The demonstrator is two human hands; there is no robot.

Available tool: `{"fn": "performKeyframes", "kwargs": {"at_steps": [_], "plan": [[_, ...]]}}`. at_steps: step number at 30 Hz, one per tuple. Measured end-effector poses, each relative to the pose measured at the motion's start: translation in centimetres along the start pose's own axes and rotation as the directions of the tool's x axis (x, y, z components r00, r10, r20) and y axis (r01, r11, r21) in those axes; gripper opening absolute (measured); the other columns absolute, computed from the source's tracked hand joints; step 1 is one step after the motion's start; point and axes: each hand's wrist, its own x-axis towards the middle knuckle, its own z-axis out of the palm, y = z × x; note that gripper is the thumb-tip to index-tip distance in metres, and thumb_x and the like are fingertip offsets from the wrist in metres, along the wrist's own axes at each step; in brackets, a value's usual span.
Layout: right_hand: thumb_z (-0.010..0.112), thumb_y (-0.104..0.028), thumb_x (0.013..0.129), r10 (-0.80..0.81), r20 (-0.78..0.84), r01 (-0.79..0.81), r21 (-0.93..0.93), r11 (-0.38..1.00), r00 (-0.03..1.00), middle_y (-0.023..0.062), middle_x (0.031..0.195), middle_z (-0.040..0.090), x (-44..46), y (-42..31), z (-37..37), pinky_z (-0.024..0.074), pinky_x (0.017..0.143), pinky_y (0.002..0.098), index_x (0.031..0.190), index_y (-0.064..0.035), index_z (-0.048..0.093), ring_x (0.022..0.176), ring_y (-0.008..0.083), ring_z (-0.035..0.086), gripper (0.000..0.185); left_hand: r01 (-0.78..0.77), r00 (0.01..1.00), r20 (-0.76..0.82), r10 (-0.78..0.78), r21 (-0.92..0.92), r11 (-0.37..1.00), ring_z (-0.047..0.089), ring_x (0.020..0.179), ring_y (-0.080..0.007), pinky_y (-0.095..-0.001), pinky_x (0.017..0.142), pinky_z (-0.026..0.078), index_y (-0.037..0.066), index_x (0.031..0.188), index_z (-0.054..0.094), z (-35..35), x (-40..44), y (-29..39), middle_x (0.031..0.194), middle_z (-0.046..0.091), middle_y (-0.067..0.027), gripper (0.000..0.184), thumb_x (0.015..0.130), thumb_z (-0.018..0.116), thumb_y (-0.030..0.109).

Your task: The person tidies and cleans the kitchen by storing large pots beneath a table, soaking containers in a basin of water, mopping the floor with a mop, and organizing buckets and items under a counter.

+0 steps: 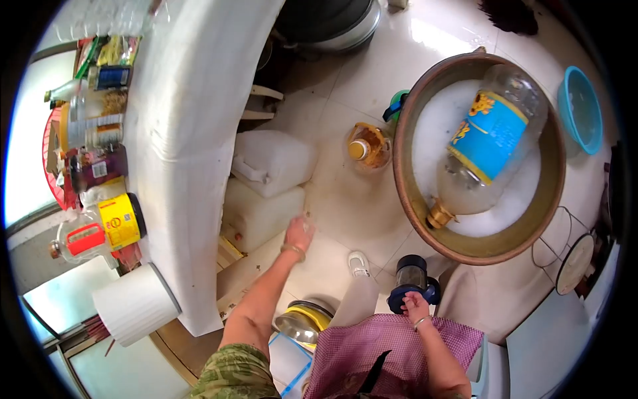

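Observation:
My left hand point(299, 236) reaches out over the floor beside the translucent white jerrycans point(274, 159). It is smeared by motion, and its fingers do not show clearly. Over my lap, my right hand point(415, 306) has its fingers curled together. It overlaps the edge of a dark blue jug with a clear dark body point(412, 276); whether it touches the jug or pinches something small, I cannot make out. A big clear bottle with a blue label point(488, 136) lies tilted in a brown-rimmed basin point(399, 159) of white suds.
A small bottle with orange-brown contents point(369, 147) stands by the basin. Right of it is a blue bowl point(579, 110). A white-covered table point(179, 146) at left carries several jars and bottles. A yellow-rimmed metal pan point(299, 326) lies near my feet.

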Motion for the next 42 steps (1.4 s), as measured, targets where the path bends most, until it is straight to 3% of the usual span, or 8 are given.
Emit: {"fn": "performKeyframes", "kwargs": {"at_steps": [8, 12, 15, 16, 19, 22, 30, 42], "plan": [[0.055, -0.010, 0.088, -0.416, -0.052, 0.398, -0.202, 0.895, 0.908, 0.0082, 0.091, 0.063, -7.4, -15.4, -7.8, 0.0499, 0.073, 0.0269, 0.109, -0.0002, 0.055, 0.078, 0.0148, 0.060, 0.023, 0.192, 0.974, 0.188, -0.123, -0.409, 0.892, 0.062, 0.093, -0.0313, -0.0371, 0.087, 0.047, 0.003, 0.109, 0.062, -1.1, -10.2, 6.6, 0.110, 0.061, -0.0167, 0.040, 0.083, 0.061, 0.034], [0.056, -0.016, 0.088, -0.355, -0.125, 0.343, -0.104, 0.933, 0.927, 0.0065, 0.088, 0.062, -9.3, -19.1, -11.3, 0.0492, 0.072, 0.0265, 0.109, -0.0004, 0.056, 0.077, 0.0138, 0.059, 0.026, -0.269, 0.962, -0.024, 0.271, -0.232, 0.935, 0.058, 0.098, -0.0329, -0.0384, 0.087, 0.046, 0.003, 0.112, 0.058, -6.4, -16.6, 12.9, 0.108, 0.060, -0.0179, 0.036, 0.084, 0.060, 0.025], [0.054, -0.018, 0.089, -0.346, -0.189, 0.289, -0.277, 0.916, 0.919, 0.0045, 0.087, 0.063, -9.9, -21.5, -15.4, 0.0490, 0.070, 0.0267, 0.111, -0.0033, 0.056, 0.076, 0.0121, 0.059, 0.026, -0.563, 0.799, -0.285, 0.530, -0.045, 0.825, 0.055, 0.101, -0.0348, -0.0399, 0.086, 0.045, 0.002, 0.113, 0.056, -12.2, -20.7, 16.7, 0.107, 0.058, -0.0191, 0.034, 0.084, 0.059, 0.020], [0.054, -0.023, 0.089, -0.411, -0.227, 0.369, -0.204, 0.907, 0.883, 0.0134, 0.094, 0.064, -8.6, -19.0, -17.0, 0.0481, 0.079, 0.0352, 0.109, -0.0034, 0.056, 0.084, 0.0259, 0.062, 0.028, -0.581, 0.785, -0.302, 0.541, -0.052, 0.812, 0.053, 0.102, -0.0356, -0.0403, 0.085, 0.045, 0.002, 0.114, 0.055, -13.8, -21.6, 17.1, 0.107, 0.057, -0.0195, 0.034, 0.084, 0.059, 0.018], [0.056, -0.024, 0.087, -0.262, -0.296, 0.240, -0.110, 0.965, 0.919, 0.0143, 0.096, 0.065, -12.3, -24.1, -21.0, 0.0505, 0.072, 0.0328, 0.111, -0.0030, 0.057, 0.081, 0.0226, 0.064, 0.031, -0.459, 0.886, -0.177, 0.429, -0.197, 0.866, 0.057, 0.095, -0.0332, -0.0390, 0.082, 0.046, 0.001, 0.111, 0.056, -14.2, -24.4, 15.5, 0.103, 0.059, -0.0190, 0.032, 0.084, 0.060, 0.016], [0.056, -0.022, 0.086, -0.326, -0.306, 0.209, -0.358, 0.910, 0.894, 0.0133, 0.095, 0.066, -10.6, -21.5, -23.0, 0.0511, 0.074, 0.0343, 0.109, -0.0049, 0.057, 0.084, 0.0246, 0.064, 0.029, -0.258, 0.960, 0.010, 0.281, -0.367, 0.894, 0.060, 0.090, -0.0308, -0.0378, 0.080, 0.047, 0.000, 0.109, 0.057, -9.1, -24.5, 12.3, 0.100, 0.060, -0.0185, 0.031, 0.083, 0.061, 0.017], [0.058, -0.024, 0.082, -0.100, -0.032, 0.058, -0.629, 0.775, 0.994, 0.0168, 0.099, 0.065, -4.8, -12.3, -11.9, 0.0485, 0.083, 0.0383, 0.105, -0.0067, 0.061, 0.093, 0.0316, 0.062, 0.029, -0.051, 0.913, 0.345, 0.218, -0.433, 0.900, 0.063, 0.091, -0.0222, -0.0324, 0.080, 0.049, 0.000, 0.111, 0.058, 0.2, -33.0, 6.5, 0.100, 0.064, -0.0155, 0.032, 0.086, 0.061, 0.020], [0.063, -0.014, 0.077, 0.134, -0.113, -0.168, -0.820, 0.546, 0.985, 0.0155, 0.118, 0.056, -3.7, -2.9, -7.5, 0.0439, 0.095, 0.0375, 0.117, -0.0090, 0.056, 0.112, 0.0319, 0.053, 0.041, -0.169, 0.946, 0.200, 0.254, -0.363, 0.916, 0.053, 0.100, -0.0370, -0.0425, 0.089, 0.042, 0.001, 0.111, 0.055, 2.6, -35.1, 0.2, 0.108, 0.056, -0.0206, 0.033, 0.085, 0.058, 0.022]]}}
